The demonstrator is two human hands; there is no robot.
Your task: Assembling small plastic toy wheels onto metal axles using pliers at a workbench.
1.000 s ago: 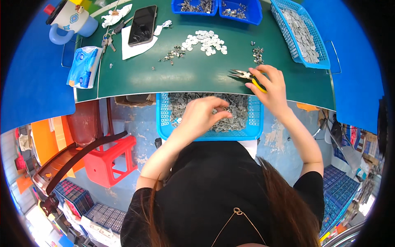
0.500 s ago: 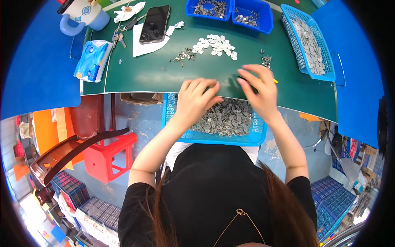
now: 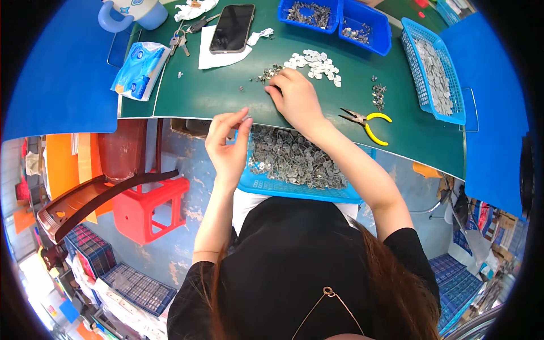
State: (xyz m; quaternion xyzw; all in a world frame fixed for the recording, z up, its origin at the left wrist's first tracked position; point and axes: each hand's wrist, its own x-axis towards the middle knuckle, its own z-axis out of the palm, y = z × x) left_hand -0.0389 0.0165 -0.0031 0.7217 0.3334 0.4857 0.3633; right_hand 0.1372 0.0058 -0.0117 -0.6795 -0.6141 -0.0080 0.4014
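Grip of the left hand [image 3: 226, 144], left of the centre of the frame, is closed at thumb and forefinger, and it seems to pinch 1 small greyish piece [image 3: 246, 118]. For the right hand [image 3: 298, 101], near the centre, the fingers bend down beside a loose pile of small shiny metal pieces [image 3: 265, 74]; whether this grip has something in it, I cannot tell.

On the green, smooth counter [image 3: 198, 93] there are 2 such metal piles; the 2nd pile [image 3: 378, 97] lies at centre right. Between them, a bit higher, are spread flat white pieces [image 3: 317, 63] with rounded corners, too overlapped for exact counting. Under the 2nd pile lies 1 pair of pliers [image 3: 358, 118], with metal jaws apart and 2 curved yellow handles.

Below the counter edge, in the middle of the frame, 1 light blue plastic basket [image 3: 300, 194] with pierced walls holds very many grey, thin pieces. Another mesh basket [image 3: 415, 68], at upper right, is filled with flat grey pieces. At the top stand 2 dark blue plastic bins [image 3: 367, 47] with small metal parts. At upper left, 1 glossy black phone [image 3: 232, 28] rests on white paper [image 3: 229, 60], near 1 soft tissue pack [image 3: 141, 71].
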